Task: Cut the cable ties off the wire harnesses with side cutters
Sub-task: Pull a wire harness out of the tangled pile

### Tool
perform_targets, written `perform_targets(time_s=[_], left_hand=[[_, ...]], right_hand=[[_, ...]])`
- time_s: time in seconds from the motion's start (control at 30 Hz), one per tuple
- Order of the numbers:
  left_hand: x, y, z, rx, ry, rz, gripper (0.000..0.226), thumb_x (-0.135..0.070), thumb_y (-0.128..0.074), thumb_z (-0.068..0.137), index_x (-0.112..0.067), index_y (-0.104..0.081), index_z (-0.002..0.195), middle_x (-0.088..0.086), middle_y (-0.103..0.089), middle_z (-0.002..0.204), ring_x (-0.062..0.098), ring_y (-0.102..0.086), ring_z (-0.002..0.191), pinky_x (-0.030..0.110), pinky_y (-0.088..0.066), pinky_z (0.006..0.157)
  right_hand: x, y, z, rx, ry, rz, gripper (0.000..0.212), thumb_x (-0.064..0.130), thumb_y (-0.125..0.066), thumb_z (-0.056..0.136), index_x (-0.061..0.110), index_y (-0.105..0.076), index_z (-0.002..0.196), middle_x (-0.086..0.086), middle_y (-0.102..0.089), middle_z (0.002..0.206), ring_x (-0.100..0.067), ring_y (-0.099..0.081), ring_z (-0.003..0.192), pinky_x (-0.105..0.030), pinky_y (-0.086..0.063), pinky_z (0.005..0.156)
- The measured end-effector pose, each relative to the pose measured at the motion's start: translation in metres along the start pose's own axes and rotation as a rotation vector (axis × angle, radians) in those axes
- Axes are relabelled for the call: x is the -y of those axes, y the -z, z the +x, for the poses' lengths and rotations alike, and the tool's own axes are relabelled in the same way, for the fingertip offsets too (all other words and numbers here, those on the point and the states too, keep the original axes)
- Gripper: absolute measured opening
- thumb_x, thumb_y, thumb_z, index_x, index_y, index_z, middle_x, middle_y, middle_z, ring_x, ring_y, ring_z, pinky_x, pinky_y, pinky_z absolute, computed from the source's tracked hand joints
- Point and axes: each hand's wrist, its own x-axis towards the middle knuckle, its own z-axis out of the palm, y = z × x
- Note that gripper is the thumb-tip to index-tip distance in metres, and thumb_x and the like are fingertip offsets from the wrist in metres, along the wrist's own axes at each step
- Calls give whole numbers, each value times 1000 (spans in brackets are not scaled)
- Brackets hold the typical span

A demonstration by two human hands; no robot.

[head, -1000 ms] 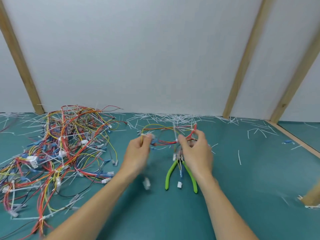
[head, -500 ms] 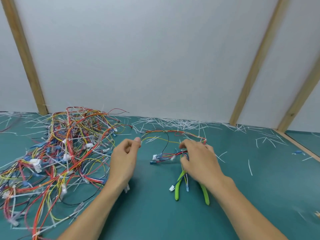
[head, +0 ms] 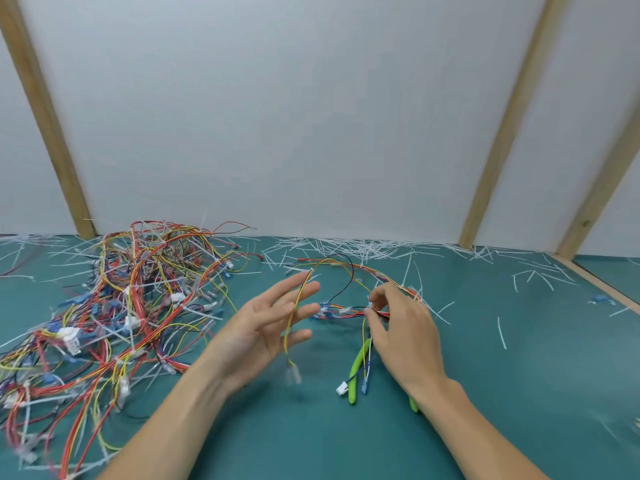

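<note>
left hand [head: 266, 327]: held palm-up above the mat, fingers straight and spread; nothing is gripped. A yellow wire [head: 294, 317] is draped across the fingers and hangs down past the little finger to a clear terminal [head: 293, 375], blurred.
right hand [head: 401, 334]: thumb and forefinger are pinched on the wire harness [head: 349, 308] at its bundled part; remaining fingers are curled loosely.
wire harness: strung between the two hands; red, yellow, black and blue wires are seen, arching up beyond the fingertips and back down to the right pinch. Blue and white connectors sit just left of the right fingertips. Loose ends drop below the pinch to a white plug [head: 342, 389] and a blue terminal [head: 364, 388] on the mat.
cable tie on held harness: cannot be told apart from the connectors.
side cutters [head: 356, 372]: laid on the mat under the right hand; green handles only are seen, one left of the wrist, the other's tip just showing at the wrist edge. Head is hidden by the hand.
harness pile [head: 114, 306]: large tangle well left of the left hand, many white ties seen in it.
cut tie scraps [head: 363, 249]: scattered beyond the fingertips along the white wall [head: 311, 116], a few right of the right hand.
mat [head: 519, 341]: teal; open surface lies right of the right hand as far as a wooden edge strip [head: 595, 278], and near both forearms.
</note>
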Motion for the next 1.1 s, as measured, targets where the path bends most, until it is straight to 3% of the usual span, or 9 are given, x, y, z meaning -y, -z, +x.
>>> perform_targets(time_s=[0.07, 0.13, 0.2, 0.27, 0.47, 0.63, 0.77, 0.9, 1.1], left_hand=[[3, -1, 2, -18, -5, 17, 47, -18, -68, 86, -25, -65, 132, -6, -68, 126, 11, -69, 84, 26, -56, 65], [6, -2, 4, -91, -4, 51, 45, -26, -69, 87, -22, -65, 132, -6, -68, 95, 8, -54, 59, 21, -45, 51], [6, -2, 7, -171, -18, 137, 38, -34, -67, 90, -26, -68, 127, -6, -51, 71, 7, -34, 49, 19, -31, 45], [4, -3, 9, -250, -70, 208, 35, -36, -63, 88, -31, -71, 121, -6, -41, 62, 8, -26, 48, 18, -25, 44], [0, -12, 6, -388, -254, 416, 25, -46, -71, 87, -32, -77, 106, -9, -37, 61, 9, -27, 52, 18, -24, 48], [5, -16, 5, -510, -387, 585, 13, -28, -67, 94, -23, -80, 95, -20, -55, 57, -3, -43, 54, 9, -34, 51], [7, -13, 6, -661, -498, 789, 13, -24, -67, 95, -19, -72, 85, -1, -59, 63, 5, -43, 57, 18, -35, 54], [9, -8, 5, -710, -527, 923, 23, -29, -63, 97, -20, -68, 77, -13, -45, 52, 7, -33, 51, 19, -25, 49], [8, 1, 6, -754, -475, 971, 28, -34, -62, 98, -23, -70, 74, -14, -48, 50, 8, -37, 49, 20, -27, 48]], right_hand=[[-2, -1, 1, -2, -13, 19, 22, 22, -75, 90, 27, -54, 97, 14, -65, 85, -12, -60, 80, -29, -36, 79], [-2, -1, 0, -1, -27, 46, 28, 23, -76, 90, 29, -51, 99, 16, -63, 85, -11, -60, 81, -30, -39, 79], [-3, 0, -1, 15, -48, 94, 32, 24, -76, 89, 34, -49, 103, 20, -62, 87, -9, -61, 86, -32, -45, 82], [-6, 2, -3, 33, -70, 110, 34, 27, -76, 90, 40, -49, 107, 21, -63, 88, -11, -63, 92, -33, -48, 86], [-14, 9, -4, 58, -63, 15, 20, 43, -73, 89, 35, -59, 102, 21, -62, 85, -11, -57, 95, -29, -43, 90], [-18, 16, -4, 152, -95, 73, 19, 26, -71, 83, 35, -57, 94, 17, -66, 82, -1, -62, 86, -14, -41, 70], [-16, 19, -3, 164, -59, 108, 23, 20, -71, 81, 33, -55, 90, 15, -66, 84, -3, -63, 87, -21, -49, 74], [-10, 22, -5, 194, 27, 186, 20, 17, -66, 80, 32, -59, 90, 17, -67, 88, -6, -65, 90, -29, -53, 81], [-1, 23, -7, 285, 122, 275, 29, 9, -60, 76, 29, -69, 96, 16, -71, 94, -6, -68, 95, -18, -51, 85]])
